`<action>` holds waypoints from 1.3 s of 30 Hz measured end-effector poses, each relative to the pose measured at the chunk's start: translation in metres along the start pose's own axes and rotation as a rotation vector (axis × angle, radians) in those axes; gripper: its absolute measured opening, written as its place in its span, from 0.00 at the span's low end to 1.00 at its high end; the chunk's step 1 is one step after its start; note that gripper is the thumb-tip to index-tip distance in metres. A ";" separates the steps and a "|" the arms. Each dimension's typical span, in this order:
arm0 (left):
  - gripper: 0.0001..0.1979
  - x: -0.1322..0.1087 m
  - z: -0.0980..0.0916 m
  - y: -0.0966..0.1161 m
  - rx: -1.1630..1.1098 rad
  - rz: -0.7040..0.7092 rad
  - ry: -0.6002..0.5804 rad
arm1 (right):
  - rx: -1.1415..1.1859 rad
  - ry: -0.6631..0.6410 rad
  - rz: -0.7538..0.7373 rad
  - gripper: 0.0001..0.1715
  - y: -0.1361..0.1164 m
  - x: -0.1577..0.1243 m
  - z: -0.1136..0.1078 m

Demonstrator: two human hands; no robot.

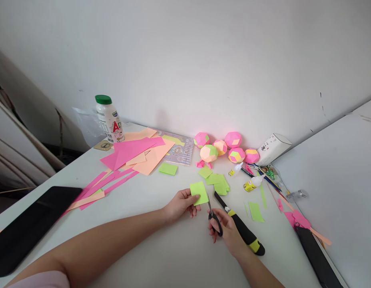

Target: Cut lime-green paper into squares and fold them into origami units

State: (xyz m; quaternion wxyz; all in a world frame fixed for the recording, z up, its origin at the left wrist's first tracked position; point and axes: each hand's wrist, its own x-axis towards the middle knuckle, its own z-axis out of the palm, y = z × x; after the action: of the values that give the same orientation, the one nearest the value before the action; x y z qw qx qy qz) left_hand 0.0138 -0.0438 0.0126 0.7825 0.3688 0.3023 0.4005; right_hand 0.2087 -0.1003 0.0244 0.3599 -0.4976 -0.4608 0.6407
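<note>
My left hand [182, 205] pinches a small green paper square [198, 193] just above the white table [161, 248]. My right hand [226, 231] is closed round the handles of small black scissors [212, 214], whose blades point up at the square's right edge. A black and yellow utility knife [241, 228] lies on the table just right of my right hand, partly under it. More green paper squares [218, 182] lie stacked just beyond the scissors.
Several pink, peach and green paper balls [221, 147] sit by the wall. Pink and peach sheets and strips [134, 156] lie to the left, beside a green-capped bottle [109, 119]. Glue bottles [252, 184], pens and a white box [274, 149] are right. Black objects [26, 228] lie at both table edges.
</note>
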 end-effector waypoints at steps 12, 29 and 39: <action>0.18 0.000 -0.002 -0.001 -0.018 0.010 -0.026 | -0.008 0.032 0.024 0.25 -0.001 0.000 0.003; 0.18 0.000 -0.001 -0.001 -0.004 0.004 -0.017 | -0.012 0.035 0.011 0.25 -0.001 0.000 0.002; 0.18 0.000 0.001 0.001 -0.020 -0.003 0.022 | -0.007 -0.019 0.002 0.25 -0.002 0.001 0.000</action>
State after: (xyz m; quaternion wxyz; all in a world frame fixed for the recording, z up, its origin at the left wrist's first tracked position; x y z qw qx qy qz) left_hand 0.0141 -0.0437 0.0134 0.7833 0.3560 0.3072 0.4066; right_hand 0.2085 -0.0992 0.0261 0.3532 -0.4933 -0.4659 0.6441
